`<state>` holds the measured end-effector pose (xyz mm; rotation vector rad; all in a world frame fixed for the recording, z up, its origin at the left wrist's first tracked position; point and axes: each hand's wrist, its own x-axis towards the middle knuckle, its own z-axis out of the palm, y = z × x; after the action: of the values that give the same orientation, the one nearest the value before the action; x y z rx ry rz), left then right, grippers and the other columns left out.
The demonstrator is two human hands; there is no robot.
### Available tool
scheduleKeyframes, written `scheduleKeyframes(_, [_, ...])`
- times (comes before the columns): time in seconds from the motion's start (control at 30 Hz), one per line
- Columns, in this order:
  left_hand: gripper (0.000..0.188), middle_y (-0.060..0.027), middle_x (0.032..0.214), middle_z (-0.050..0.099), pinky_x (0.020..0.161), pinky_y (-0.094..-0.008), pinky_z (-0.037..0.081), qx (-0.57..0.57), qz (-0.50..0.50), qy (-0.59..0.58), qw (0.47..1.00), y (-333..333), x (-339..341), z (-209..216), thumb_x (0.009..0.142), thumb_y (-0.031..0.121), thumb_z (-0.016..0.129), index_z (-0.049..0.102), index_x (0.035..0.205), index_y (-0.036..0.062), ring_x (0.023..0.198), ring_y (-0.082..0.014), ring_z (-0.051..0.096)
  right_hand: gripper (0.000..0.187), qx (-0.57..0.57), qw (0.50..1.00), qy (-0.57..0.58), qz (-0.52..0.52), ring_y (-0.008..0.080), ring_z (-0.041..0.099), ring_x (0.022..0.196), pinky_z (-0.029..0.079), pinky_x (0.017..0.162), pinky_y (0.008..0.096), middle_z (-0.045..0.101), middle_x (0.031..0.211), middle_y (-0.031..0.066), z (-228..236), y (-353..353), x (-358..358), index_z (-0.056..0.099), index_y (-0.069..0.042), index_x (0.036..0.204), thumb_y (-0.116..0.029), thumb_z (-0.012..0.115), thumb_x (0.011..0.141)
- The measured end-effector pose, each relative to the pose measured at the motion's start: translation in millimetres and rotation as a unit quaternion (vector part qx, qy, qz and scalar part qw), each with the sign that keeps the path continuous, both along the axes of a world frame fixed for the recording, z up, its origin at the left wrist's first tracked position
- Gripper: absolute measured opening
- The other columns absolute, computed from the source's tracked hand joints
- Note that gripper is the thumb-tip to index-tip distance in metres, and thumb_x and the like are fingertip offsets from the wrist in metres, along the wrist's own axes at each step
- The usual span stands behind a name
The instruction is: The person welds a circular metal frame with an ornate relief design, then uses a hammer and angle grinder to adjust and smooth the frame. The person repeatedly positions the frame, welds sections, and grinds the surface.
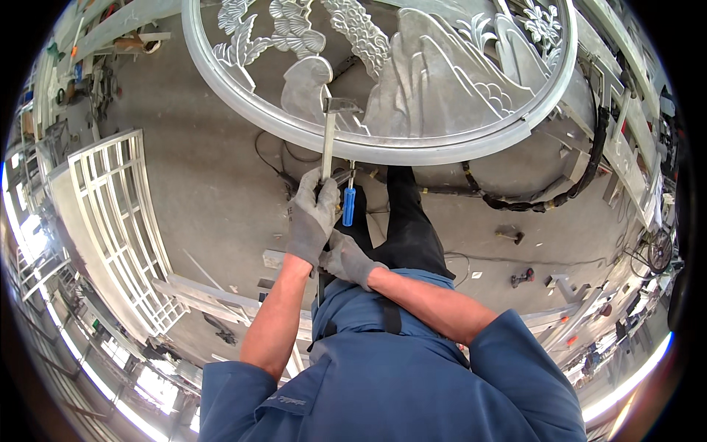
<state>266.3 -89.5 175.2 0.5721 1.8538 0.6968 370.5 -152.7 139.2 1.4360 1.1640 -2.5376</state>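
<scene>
An F-clamp (328,140) with a pale bar and a blue handle (348,207) spans the near rim of a large round metal panel (412,151). Its upper jaw lies over the panel's inner edge, while the screw points up at the rim from below. Whether the screw presses on the rim I cannot tell. My left hand (312,216), in a grey glove, grips the bar beside the sliding arm. Below it, my gloved right hand (347,257) is closed around the lower part of the bar, its fingertips partly hidden by my left wrist.
The panel carries cut-out mountain and tree shapes. A thick black cable bundle (541,205) curves along the right. On the floor lie a cordless drill (523,278) and a hammer-like tool (509,235). A white metal grille (121,236) leans at the left.
</scene>
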Motion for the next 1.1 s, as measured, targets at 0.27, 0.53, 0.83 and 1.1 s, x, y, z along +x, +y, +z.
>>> scheduleKeyframes(0.27, [0.032,-0.0026,0.083,0.063,0.061,-0.0262,0.050,-0.005,0.042,0.026,0.999,-5.7,9.1,-16.3,0.103,0.019,0.057,0.059,0.129,0.0008,0.069,-0.0077,0.058,0.028,0.173,0.982,0.051,0.050,0.0390,0.069,0.088,0.054,0.080,0.0433,0.070,0.098,0.0239,-26.5,-19.3,3.7,0.063,0.005,0.103,-0.014,0.066,0.084])
scheduleKeyframes(0.53, [0.029,-0.0041,0.076,0.056,0.062,-0.0294,0.048,0.057,0.021,0.091,0.994,-11.6,15.5,-26.7,0.104,0.013,0.054,0.061,0.129,0.0000,0.067,-0.0104,0.050,0.054,0.111,0.969,-0.222,-0.014,0.0250,0.068,0.082,0.053,0.081,0.0350,0.070,0.089,0.0136,-10.7,38.4,51.9,0.062,0.001,0.103,-0.042,0.082,0.077])
scheduleKeyframes(0.83, [0.031,0.0022,0.077,0.054,0.058,-0.0259,0.043,0.099,-0.012,0.104,0.990,-17.1,14.8,-38.3,0.105,0.018,0.053,0.059,0.131,0.0023,0.067,-0.0054,0.048,0.044,-0.014,0.970,-0.072,-0.232,0.0165,0.067,0.088,0.052,0.083,0.0287,0.072,0.097,0.0118,-80.2,10.6,22.1,0.062,0.005,0.118,-0.027,0.075,0.090])
scheduleKeyframes(1.1, [0.030,0.0014,0.078,0.056,0.061,-0.0269,0.045,0.097,-0.028,0.139,0.985,-17.4,14.6,-41.4,0.105,0.017,0.053,0.060,0.129,0.0001,0.068,-0.0066,0.049,0.035,0.009,0.971,-0.048,-0.233,0.0184,0.066,0.102,0.051,0.088,0.0327,0.069,0.112,0.0146,-89.8,1.3,9.0,0.060,-0.002,0.117,-0.029,0.065,0.096])
